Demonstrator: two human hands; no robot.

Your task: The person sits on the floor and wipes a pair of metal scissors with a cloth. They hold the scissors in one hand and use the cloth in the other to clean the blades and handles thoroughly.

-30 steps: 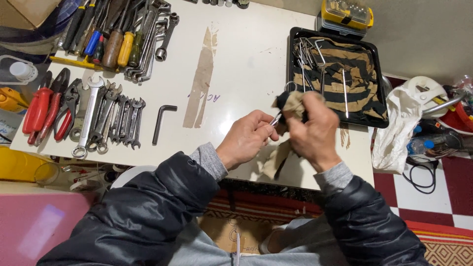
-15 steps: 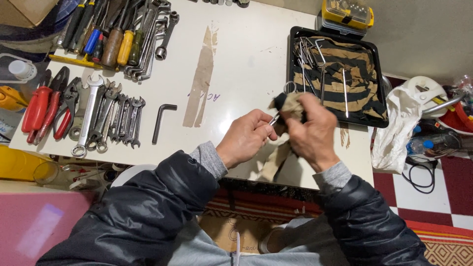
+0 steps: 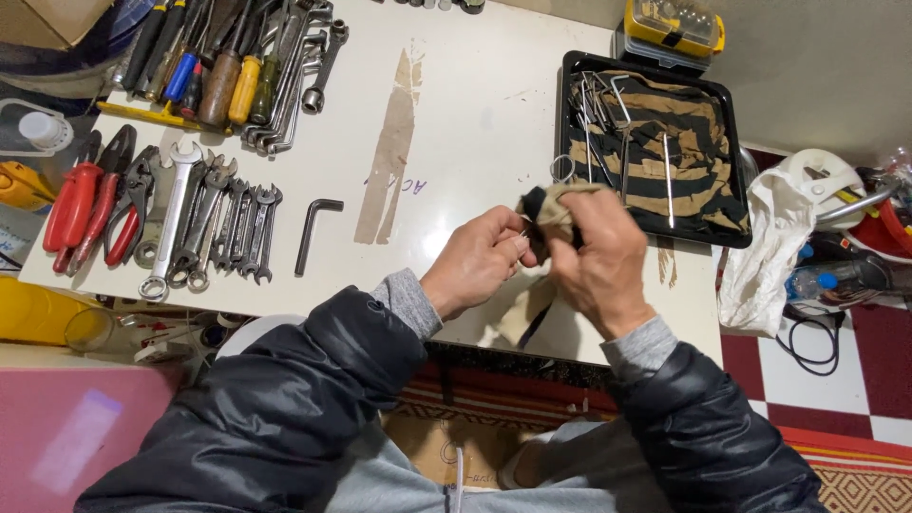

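Note:
My left hand (image 3: pixel 475 261) pinches the end of a small metal hex key, which is almost hidden between my fingers and the cloth. My right hand (image 3: pixel 598 256) grips a tan and black rag (image 3: pixel 543 211) wrapped around the key's other end. Both hands are held together just above the white table (image 3: pixel 465 123), near its front edge. The rag's tail (image 3: pixel 522 318) hangs down onto the table under my hands.
A black tray (image 3: pixel 736 161) lined with striped cloth holds several hex keys (image 3: pixel 598 104). A black hex key (image 3: pixel 313 233) lies alone left of my hands. Wrenches (image 3: pixel 209 223), red pliers (image 3: pixel 90 204) and screwdrivers (image 3: pixel 204 71) lie at the left. A yellow case (image 3: pixel 674 28) stands behind the tray.
My right hand with the rag has slid left along the key toward my left hand, covering the bare metal that showed before. My left hand has stayed in place.

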